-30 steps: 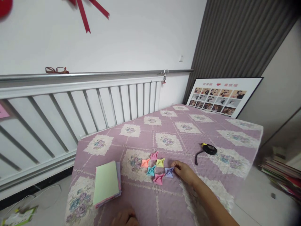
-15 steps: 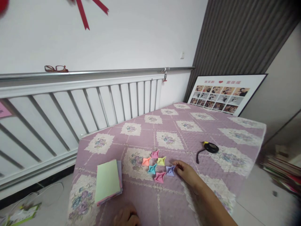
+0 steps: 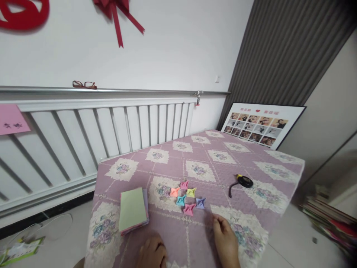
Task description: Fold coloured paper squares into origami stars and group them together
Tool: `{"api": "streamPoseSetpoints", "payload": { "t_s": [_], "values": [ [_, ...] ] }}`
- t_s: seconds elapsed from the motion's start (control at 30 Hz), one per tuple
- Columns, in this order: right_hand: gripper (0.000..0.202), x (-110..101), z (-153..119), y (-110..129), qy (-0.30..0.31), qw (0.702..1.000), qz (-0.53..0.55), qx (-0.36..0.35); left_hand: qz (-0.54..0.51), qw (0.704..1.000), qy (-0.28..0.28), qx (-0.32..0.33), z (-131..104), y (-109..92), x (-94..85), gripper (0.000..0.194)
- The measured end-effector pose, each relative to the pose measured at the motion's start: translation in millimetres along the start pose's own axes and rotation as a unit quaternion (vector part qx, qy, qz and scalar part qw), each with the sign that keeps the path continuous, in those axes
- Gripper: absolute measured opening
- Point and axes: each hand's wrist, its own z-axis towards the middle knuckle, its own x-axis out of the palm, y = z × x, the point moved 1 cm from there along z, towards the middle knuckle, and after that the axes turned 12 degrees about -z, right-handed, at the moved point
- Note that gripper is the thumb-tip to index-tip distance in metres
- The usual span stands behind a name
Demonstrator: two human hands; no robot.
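Several small folded-paper pieces stand grouped on the purple patterned tablecloth [image 3: 167, 173]: a pink one [image 3: 184, 185] at the back, an orange one [image 3: 174, 192], a yellow one [image 3: 191, 192], a teal one [image 3: 181, 200], a second pink one [image 3: 189, 209] in front and a lilac one [image 3: 200, 203] at the right. My right hand [image 3: 225, 240] is just in front and right of the lilac piece, apart from it, fingers curled together with nothing visible in them. My left hand [image 3: 153, 253] rests at the near edge, loosely fisted. Left of the group lies a stack of coloured paper [image 3: 132, 209], pale green on top.
A black and yellow tape measure [image 3: 245, 181] with a strap lies to the right on the cloth. Behind the table are a white radiator [image 3: 125, 126] and a pipe with glasses [image 3: 84, 85] on it. A photo board [image 3: 260, 124] leans at the back right.
My right hand has let go of the lilac folded piece and drawn back toward me. The left hand stays near the front edge. The view has tilted up and turned slightly left.
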Motion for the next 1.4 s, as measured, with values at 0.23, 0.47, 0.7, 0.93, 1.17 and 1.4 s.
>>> {"api": "streamPoseSetpoints", "payload": {
  "t_s": [0.23,0.47,0.7,0.93,1.17,1.4],
  "values": [
    [0.03,24.0,-89.6,28.1,0.089,0.988,0.005,-0.13,-0.074,0.997,-0.019,-0.016,-5.0,-21.0,-12.3,0.027],
    [0.024,39.8,-122.1,49.1,0.147,0.94,-0.024,-0.308,-0.072,0.987,-0.136,0.047,-11.4,-12.5,-34.2,0.031],
    [0.025,36.7,-121.9,51.9,0.122,0.943,-0.048,-0.306,0.008,0.989,-0.14,-0.042,10.8,35.5,-101.2,0.033],
    [0.025,35.1,-122.2,52.8,0.119,0.948,-0.043,-0.292,0.041,0.996,-0.056,-0.057,21.6,50.3,-124.8,0.024],
    [0.026,34.4,-122.0,55.4,0.134,0.951,-0.046,-0.276,0.043,0.997,-0.032,-0.06,22.4,49.3,-130.1,0.016],
    [0.028,33.9,-123.1,57.3,0.14,0.951,-0.048,-0.271,0.044,0.997,-0.024,-0.06,23.4,51.6,-133.5,0.022]
  ]
}}
